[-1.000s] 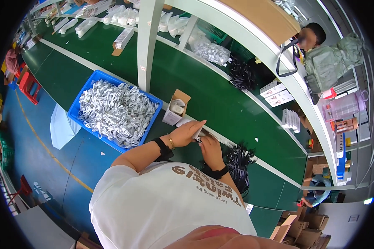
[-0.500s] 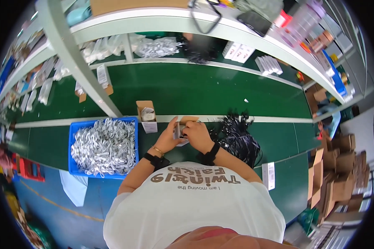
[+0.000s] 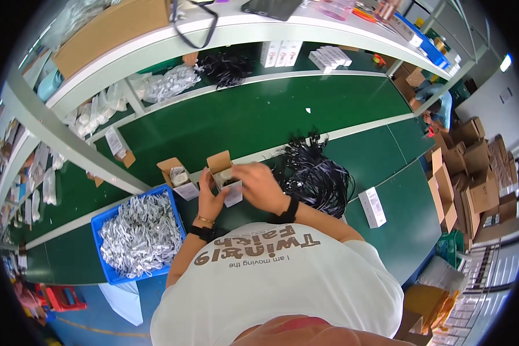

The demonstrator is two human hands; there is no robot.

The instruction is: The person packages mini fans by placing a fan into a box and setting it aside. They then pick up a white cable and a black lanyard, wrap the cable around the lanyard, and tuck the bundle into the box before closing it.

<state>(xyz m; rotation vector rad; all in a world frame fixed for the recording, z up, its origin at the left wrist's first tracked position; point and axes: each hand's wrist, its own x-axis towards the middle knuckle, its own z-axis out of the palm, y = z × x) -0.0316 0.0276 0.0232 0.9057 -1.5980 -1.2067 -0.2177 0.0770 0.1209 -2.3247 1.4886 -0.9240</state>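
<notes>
Work surface: a long green bench (image 3: 259, 118) with white edge strips, curving under a white shelf (image 3: 155, 43) that carries a flat brown carton (image 3: 106, 29). Room: a packing floor, with stacked brown cartons (image 3: 473, 167) at the right and a blue floor at lower left. Left hand (image 3: 209, 198) grips the lower side of a small open box (image 3: 225, 176), fingers curled around it; its brown flap stands up and its white side faces the person. Right hand (image 3: 261, 183) rests over the box mouth, fingers bent down onto it; whether they pinch anything cannot be told. The box sits at the near edge of the bench, straight in front of the person. Just left of it stands a second open box (image 3: 177, 176), with a pale item inside. A blue bin (image 3: 138, 236) of silvery packets lies at the left. A heap of black cords (image 3: 314, 176) lies at the right, and a white oblong box (image 3: 372, 206) lies beyond it.
</notes>
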